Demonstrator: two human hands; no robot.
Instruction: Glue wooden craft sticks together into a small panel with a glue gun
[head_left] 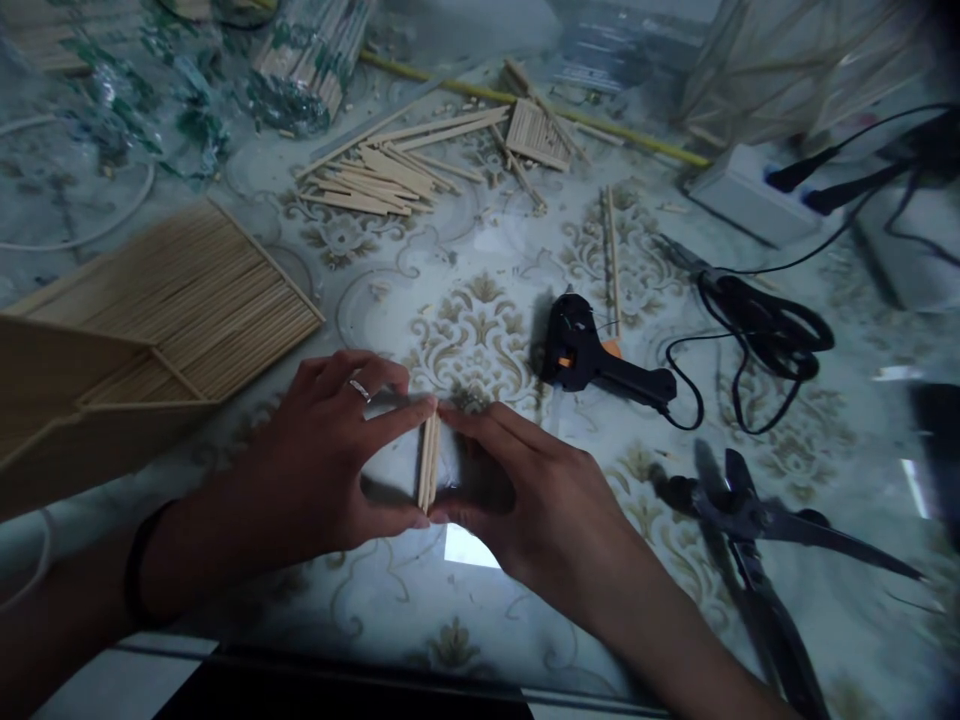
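A small bundle of short wooden sticks [428,462] stands between my hands, low over the patterned tabletop. My left hand [334,450] pinches its ends from the left, forefinger at the far end and thumb at the near end. From the other side, my right hand [532,480] grips the same ends in the same way. A black glue gun [592,355] lies to the right, its nozzle pointing away. Nearer the right edge rest dark-handled cutters [757,520] with their jaws apart. At the left stands a structure of sticks glued side by side [217,300].
Loose sticks [375,180] lie heaped at the back beside a small stick panel [538,135]. Plastic-wrapped sticks [307,65] are behind them. A yellow rod [637,142] crosses the far side. Pliers [679,255], a coiled black cable [780,330] and a power strip [757,195] sit right.
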